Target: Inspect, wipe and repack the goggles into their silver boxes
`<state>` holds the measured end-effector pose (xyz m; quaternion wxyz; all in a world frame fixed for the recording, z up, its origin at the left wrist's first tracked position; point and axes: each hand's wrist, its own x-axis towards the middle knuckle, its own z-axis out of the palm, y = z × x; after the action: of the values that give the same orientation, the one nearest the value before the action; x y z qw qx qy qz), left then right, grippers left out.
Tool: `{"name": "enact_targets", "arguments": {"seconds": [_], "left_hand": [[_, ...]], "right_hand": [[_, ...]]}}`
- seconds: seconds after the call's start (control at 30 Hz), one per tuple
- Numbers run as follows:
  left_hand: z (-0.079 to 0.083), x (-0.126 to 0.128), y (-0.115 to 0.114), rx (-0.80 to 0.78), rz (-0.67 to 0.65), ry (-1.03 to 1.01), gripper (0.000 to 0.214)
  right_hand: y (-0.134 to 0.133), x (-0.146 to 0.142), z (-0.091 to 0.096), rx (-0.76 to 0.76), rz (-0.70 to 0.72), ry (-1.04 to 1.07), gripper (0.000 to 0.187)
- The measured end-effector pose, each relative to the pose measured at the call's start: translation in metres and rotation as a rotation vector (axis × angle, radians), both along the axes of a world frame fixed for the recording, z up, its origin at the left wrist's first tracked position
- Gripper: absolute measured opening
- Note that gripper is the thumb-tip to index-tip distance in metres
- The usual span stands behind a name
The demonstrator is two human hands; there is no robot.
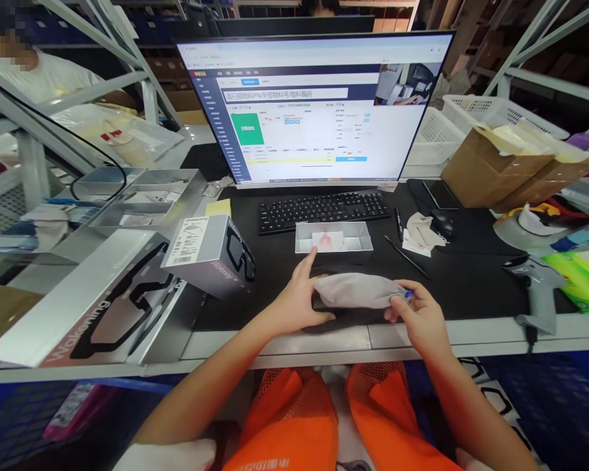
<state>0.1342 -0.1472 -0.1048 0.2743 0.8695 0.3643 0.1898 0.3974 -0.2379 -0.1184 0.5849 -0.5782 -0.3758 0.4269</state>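
A grey cloth pouch (356, 290) lies near the front edge of the black desk mat (471, 275), over a dark object I cannot make out. My left hand (297, 302) grips the pouch's left end, index finger stretched forward. My right hand (419, 315) pinches its right end, where something small and blue shows at the fingertips. Just beyond the pouch sits a shallow grey tray (334, 237) with a pale pink item inside.
Behind the tray are a black keyboard (324, 209) and a lit monitor (314, 108). Grey product boxes (209, 252) are stacked at left. A barcode scanner (537, 291), a mouse (442, 222), crumpled cloth and cardboard boxes (481, 167) sit at right. A person sits at far left.
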Motion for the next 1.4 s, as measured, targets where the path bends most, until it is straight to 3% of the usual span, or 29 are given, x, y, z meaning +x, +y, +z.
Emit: {"name": "enact_targets", "arguments": {"seconds": [0.17, 0.3, 0.37, 0.47, 0.57, 0.67, 0.8, 1.07, 1.23, 1.3, 1.4], "left_hand": [[-0.006, 0.002, -0.003, -0.047, 0.037, -0.134, 0.092], [-0.016, 0.005, -0.003, -0.031, 0.088, -0.261, 0.070], [-0.020, 0.008, -0.004, 0.009, 0.113, -0.346, 0.059], [-0.023, 0.012, -0.007, 0.055, 0.160, -0.429, 0.041], [-0.021, 0.015, -0.009, 0.047, 0.235, -0.425, 0.028], [-0.019, 0.016, -0.008, 0.019, 0.291, -0.435, 0.025], [-0.019, 0.019, -0.007, 0.047, 0.302, -0.450, 0.024], [-0.014, 0.013, -0.013, 0.176, 0.156, -0.362, 0.027], [-0.006, -0.009, -0.016, 0.267, 0.339, -0.299, 0.013], [-0.002, -0.017, -0.020, 0.212, 0.275, -0.245, 0.018], [0.001, -0.022, -0.030, 0.180, 0.156, -0.196, 0.030]], "right_hand": [[0.015, 0.000, 0.003, 0.025, 0.002, -0.365, 0.047], [0.022, -0.004, 0.004, 0.054, 0.048, -0.796, 0.043], [0.020, -0.010, 0.007, 0.042, 0.158, -0.998, 0.046], [0.014, -0.017, 0.018, -0.016, 0.430, -1.201, 0.045], [0.007, -0.013, 0.033, -0.010, 0.549, -1.259, 0.034], [0.004, -0.002, 0.040, 0.012, 0.462, -1.302, 0.043], [0.011, 0.002, 0.033, 0.068, 0.457, -1.334, 0.032], [0.038, -0.018, 0.033, -0.040, 0.622, -1.555, 0.032], [0.039, -0.003, 0.030, 0.055, 0.424, -1.429, 0.025], [0.032, 0.004, 0.026, 0.115, 0.434, -1.396, 0.028], [0.022, 0.010, 0.025, 0.055, 0.591, -1.412, 0.039]]}}
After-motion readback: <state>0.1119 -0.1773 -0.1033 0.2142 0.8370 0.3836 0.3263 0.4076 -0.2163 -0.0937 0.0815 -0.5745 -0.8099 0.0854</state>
